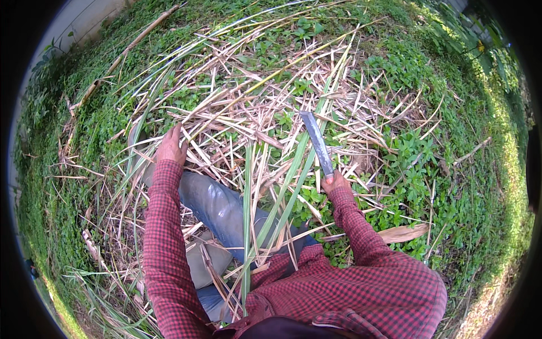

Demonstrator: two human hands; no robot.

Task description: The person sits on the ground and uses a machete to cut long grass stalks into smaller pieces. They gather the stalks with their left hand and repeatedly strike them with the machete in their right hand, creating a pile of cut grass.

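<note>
My right hand (335,182) is closed round the handle of a machete, whose straight grey blade (317,141) points away from me over the cut stalks. The handle itself is mostly covered by my fingers. At the left, my left hand (172,147) rests at a bundle of dry leaves and stalks (197,121) beside my knee. Its fingers are partly hidden among the leaves, so whether they grip any is unclear. Long green leaf blades (288,198) lie across my jeans (217,209) and run up under the machete.
Dry straw-coloured leaves (316,79) cover the ground ahead, over low green plants (418,152). Long thin stalks (220,39) stretch across the far side. A bare branch (121,59) lies at the far left, near a pale wall (84,20). A broad dry leaf (403,233) sits by my right elbow.
</note>
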